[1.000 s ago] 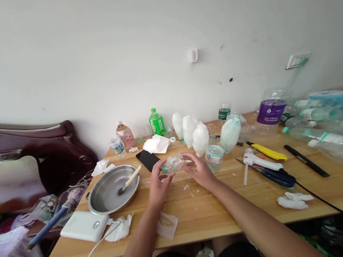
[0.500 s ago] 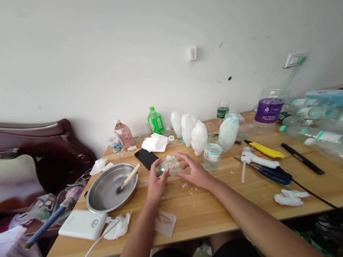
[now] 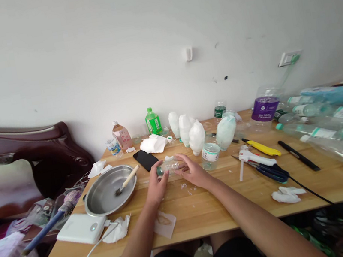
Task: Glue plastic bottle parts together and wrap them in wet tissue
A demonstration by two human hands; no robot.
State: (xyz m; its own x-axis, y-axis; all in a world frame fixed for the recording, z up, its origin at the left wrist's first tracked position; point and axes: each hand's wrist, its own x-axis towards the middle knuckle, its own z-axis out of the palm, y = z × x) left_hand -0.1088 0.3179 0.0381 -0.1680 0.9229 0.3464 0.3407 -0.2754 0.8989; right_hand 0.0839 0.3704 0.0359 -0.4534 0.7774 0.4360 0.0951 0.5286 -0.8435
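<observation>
A small clear plastic bottle piece (image 3: 170, 166) lies on its side between my hands, low over the wooden table (image 3: 204, 214). My left hand (image 3: 157, 184) grips its left end, the thumb in front and the fingers behind. At its right end, my right hand (image 3: 194, 172) curls its fingers and thumb around the edge. Right of my hands stands a cut clear cup with a green-edged label (image 3: 210, 152). Several white-covered bottle shapes (image 3: 197, 137) stand behind. A black phone (image 3: 145, 159) lies behind my left hand, near folded white tissue (image 3: 153, 143).
At left are a metal bowl (image 3: 100, 200) with a brush (image 3: 130, 177) and a white power bank (image 3: 81, 228). A yellow cutter (image 3: 264, 147), glue gun (image 3: 259, 159), scissors (image 3: 271, 173) and black pen-like tool (image 3: 298, 156) lie right, near several plastic bottles (image 3: 322, 133).
The view has shifted slightly. My right hand's thumb and fingers have drawn closer together at the bottle piece's right end; my left hand keeps its grip.
</observation>
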